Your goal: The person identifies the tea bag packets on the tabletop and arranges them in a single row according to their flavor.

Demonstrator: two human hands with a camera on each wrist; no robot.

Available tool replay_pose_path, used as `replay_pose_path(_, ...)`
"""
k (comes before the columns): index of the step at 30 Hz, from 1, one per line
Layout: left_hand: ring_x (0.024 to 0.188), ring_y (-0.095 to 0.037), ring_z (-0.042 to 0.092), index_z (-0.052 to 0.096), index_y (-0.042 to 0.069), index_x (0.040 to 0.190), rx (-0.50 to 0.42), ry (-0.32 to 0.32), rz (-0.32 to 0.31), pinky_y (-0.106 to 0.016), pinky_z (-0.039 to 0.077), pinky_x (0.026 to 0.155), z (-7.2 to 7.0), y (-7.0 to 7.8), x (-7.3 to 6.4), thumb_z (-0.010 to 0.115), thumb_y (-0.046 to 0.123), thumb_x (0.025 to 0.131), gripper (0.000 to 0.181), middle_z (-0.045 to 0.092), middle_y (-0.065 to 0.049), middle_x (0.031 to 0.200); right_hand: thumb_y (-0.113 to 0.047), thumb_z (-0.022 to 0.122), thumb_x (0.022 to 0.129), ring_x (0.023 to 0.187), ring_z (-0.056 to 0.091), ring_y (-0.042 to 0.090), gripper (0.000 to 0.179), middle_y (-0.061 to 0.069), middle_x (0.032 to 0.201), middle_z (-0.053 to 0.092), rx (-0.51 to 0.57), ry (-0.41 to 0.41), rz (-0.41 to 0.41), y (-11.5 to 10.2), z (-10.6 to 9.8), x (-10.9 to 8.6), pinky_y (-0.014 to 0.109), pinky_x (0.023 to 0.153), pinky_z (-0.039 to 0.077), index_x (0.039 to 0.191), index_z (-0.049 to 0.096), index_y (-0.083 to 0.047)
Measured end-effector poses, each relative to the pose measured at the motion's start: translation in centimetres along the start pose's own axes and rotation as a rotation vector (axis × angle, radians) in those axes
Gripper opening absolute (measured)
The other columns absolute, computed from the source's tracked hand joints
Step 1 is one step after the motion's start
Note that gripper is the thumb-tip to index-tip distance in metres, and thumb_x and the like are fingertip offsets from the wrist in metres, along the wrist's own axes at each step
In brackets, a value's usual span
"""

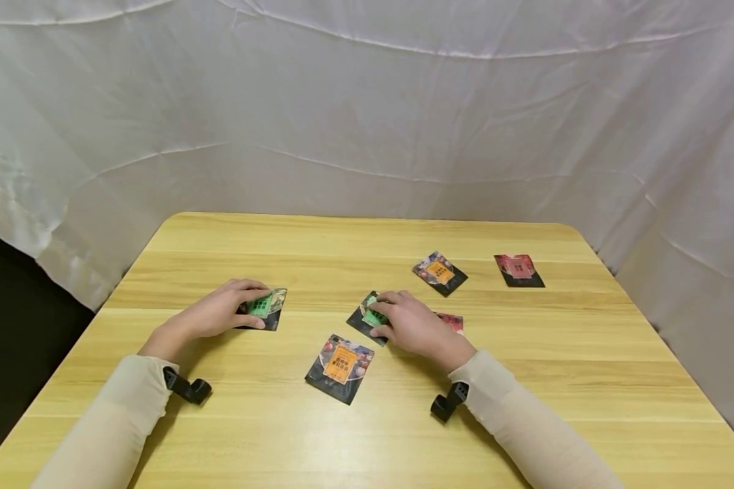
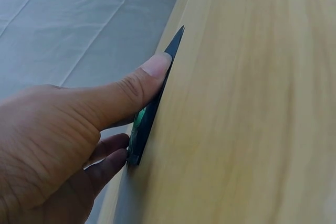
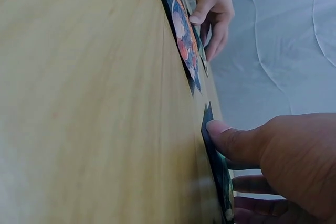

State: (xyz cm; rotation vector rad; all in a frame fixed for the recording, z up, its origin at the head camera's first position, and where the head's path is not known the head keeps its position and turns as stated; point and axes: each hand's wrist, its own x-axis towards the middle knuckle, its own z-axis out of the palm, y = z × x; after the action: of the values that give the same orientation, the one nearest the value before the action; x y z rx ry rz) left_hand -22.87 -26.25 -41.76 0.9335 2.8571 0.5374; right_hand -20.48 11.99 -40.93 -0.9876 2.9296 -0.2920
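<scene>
At the left of the table, my left hand holds a black sachet with a green label. The thumb lies along its near edge and the fingers reach its far side. Near the middle, my right hand grips a second green-labelled sachet in the same way, thumb on the near edge. Its palm covers part of that sachet. Both sachets lie at or close to the tabletop. Between the hands, closer to me, lies an orange-labelled sachet.
A red sachet is partly hidden behind my right hand. Farther back lie another orange-labelled sachet and, to its right, another red sachet. The wooden table ends at a pale hanging cloth.
</scene>
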Motion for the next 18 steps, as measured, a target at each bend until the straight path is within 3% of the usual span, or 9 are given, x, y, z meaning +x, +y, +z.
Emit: replay_pose_path(18,0.121,-0.037,0.047,0.053,0.003,0.141,-0.022,0.007,-0.007,-0.053,0.043,0.096,0.12,-0.09,0.02,0.072,0.042,0.087,0.069,0.048,-0.019,0.136,-0.038,0.066,0.094,0.124,0.053,0.028,0.048,0.009,0.134,0.059,-0.039,0.046,0.028,-0.34,0.22,0.16,0.041,0.107,0.040,0.134,0.062,-0.010)
